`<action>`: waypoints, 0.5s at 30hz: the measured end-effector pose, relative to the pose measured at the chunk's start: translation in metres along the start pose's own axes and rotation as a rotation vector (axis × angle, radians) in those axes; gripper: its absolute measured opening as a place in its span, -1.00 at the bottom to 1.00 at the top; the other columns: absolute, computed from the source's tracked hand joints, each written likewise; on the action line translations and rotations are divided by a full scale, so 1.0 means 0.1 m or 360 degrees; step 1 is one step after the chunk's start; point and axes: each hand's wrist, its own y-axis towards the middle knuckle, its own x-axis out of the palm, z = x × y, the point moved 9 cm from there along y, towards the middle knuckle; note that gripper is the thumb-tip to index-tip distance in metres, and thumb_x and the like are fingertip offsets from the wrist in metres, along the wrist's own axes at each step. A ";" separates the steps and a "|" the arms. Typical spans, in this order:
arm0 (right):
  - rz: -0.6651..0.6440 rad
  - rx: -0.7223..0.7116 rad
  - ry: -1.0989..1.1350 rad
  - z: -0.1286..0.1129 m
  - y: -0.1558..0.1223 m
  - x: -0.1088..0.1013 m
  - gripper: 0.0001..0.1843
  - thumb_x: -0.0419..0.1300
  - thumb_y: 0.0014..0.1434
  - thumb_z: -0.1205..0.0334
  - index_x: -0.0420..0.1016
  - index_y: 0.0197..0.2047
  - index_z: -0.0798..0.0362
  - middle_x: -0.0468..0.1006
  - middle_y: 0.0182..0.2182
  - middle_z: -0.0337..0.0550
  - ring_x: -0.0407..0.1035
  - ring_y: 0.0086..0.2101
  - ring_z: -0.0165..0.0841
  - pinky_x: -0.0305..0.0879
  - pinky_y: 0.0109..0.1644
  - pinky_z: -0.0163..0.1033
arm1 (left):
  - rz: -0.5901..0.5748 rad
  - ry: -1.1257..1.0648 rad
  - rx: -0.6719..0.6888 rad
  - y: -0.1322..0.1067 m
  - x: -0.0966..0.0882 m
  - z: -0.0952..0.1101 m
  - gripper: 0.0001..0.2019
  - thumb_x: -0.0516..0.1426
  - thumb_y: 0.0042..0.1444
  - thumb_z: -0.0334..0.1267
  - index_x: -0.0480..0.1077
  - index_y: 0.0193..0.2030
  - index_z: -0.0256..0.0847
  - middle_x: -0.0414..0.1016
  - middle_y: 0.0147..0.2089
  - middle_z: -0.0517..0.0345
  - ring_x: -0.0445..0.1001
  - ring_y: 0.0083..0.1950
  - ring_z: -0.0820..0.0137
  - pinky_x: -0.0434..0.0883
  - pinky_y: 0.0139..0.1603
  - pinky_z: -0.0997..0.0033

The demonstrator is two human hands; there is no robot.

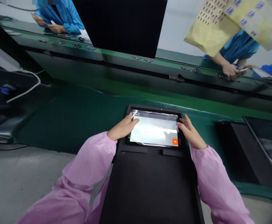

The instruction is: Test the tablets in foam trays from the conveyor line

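Head view: my left hand (122,127) and right hand (193,133) are grasping the tablet (154,126) by its short sides, my left thumb reaching over the lit screen's edge, my right thumb lying along the opposite border; whether fingertips are reaching underneath, I cannot tell. The tablet is lying in the far part of a black tray (152,189), just beyond two dark strips (133,150). To be doing this well, I reckon I should be supporting both sides evenly, pressing lightly, and steering clear of the orange button (175,141), since a stray touch might be registering. Glare is washing over the screen, so a slight tilt might be helping me read it. Farther out, a green mat (80,115) is spreading beneath, and dark flat pieces (234,149) are lying to my right.
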 end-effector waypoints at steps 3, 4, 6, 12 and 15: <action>0.0273 -0.0319 -0.0281 -0.25 -0.22 -0.27 0.06 0.15 0.16 -0.23 -0.26 0.49 0.10 -0.03 0.41 0.18 -0.14 0.38 -0.01 -0.09 0.39 0.23 | -0.0035 0.0193 0.0087 -0.22 0.03 0.02 -0.19 -0.08 0.24 0.10 -0.17 0.47 -0.40 -0.20 0.53 -0.22 -0.14 0.53 0.07 0.04 0.48 0.07; 0.0357 -0.0454 -0.0385 -0.34 -0.33 -0.34 0.03 0.15 0.19 -0.22 -0.24 0.49 0.07 -0.05 0.42 0.14 -0.19 0.39 0.00 -0.14 0.40 0.25 | 0.0019 0.0248 0.0133 -0.29 0.01 0.00 -0.17 -0.06 0.24 0.12 -0.21 0.47 -0.39 -0.25 0.54 -0.21 -0.20 0.54 0.08 0.01 0.49 0.05; 0.0437 -0.0622 -0.0526 -0.42 -0.52 -0.41 -0.08 0.11 0.25 -0.18 -0.18 0.49 0.01 0.00 0.40 0.08 -0.16 0.38 0.00 -0.14 0.39 0.27 | 0.0183 0.0331 0.0174 -0.41 -0.05 -0.08 -0.12 -0.02 0.23 0.17 -0.25 0.48 -0.36 -0.33 0.55 -0.19 -0.33 0.54 0.05 -0.09 0.51 -0.03; 0.0363 -0.0526 -0.0551 -0.07 -0.78 -0.25 -0.19 0.09 0.29 -0.18 -0.06 0.46 -0.05 0.12 0.36 0.07 -0.07 0.35 0.03 -0.05 0.35 0.31 | 0.0180 0.0061 0.0044 -0.39 0.12 -0.47 0.04 0.11 0.14 0.21 -0.42 0.48 -0.29 -0.41 0.54 -0.31 -0.32 0.54 -0.05 -0.07 0.48 -0.17; 0.0323 -0.0318 -0.0441 0.18 -0.82 -0.23 -0.17 0.10 0.25 -0.22 -0.02 0.45 -0.04 0.14 0.35 0.07 -0.03 0.34 0.03 -0.01 0.35 0.28 | 0.0171 -0.0035 0.0028 -0.32 0.20 -0.48 0.07 0.16 0.12 0.10 -0.48 0.47 -0.32 -0.38 0.53 -0.35 -0.28 0.53 -0.06 -0.07 0.48 -0.16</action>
